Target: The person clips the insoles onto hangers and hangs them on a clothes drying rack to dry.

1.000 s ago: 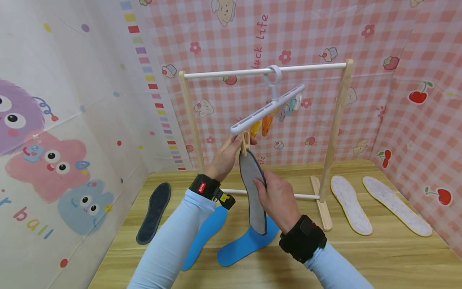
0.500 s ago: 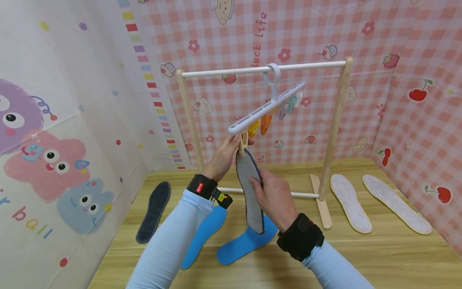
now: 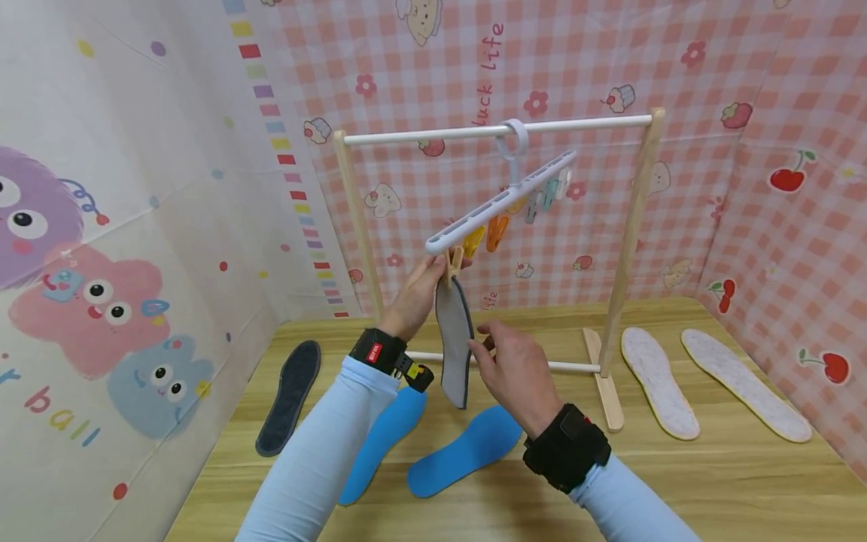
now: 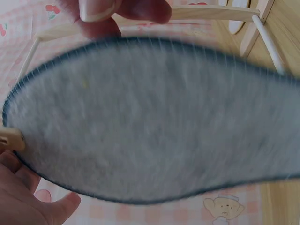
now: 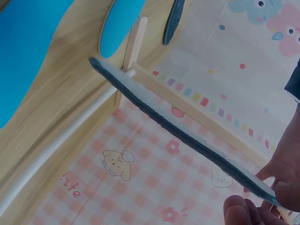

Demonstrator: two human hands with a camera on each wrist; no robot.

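Observation:
A grey insole with a dark edge hangs from a beige clothespin at the near end of the white hanger. With thumb and fingers, my left hand pinches the clothespin; part of that grip is hidden behind the insole. My right hand is beside the insole's right edge, fingers loosely bent and holding nothing. In the left wrist view the insole's felt face fills most of the picture, with right fingertips at its upper edge. The right wrist view shows the insole edge-on.
A wooden rack with white rods carries the hanger and its several coloured clips. On the table lie a dark insole, two blue insoles and two pale insoles. Patterned cloths hang behind and beside.
My right hand has let go of the grey insole, whose lower end has swung left and away. My left hand stays at the clothespin, shifted slightly left with the hanger's near end.

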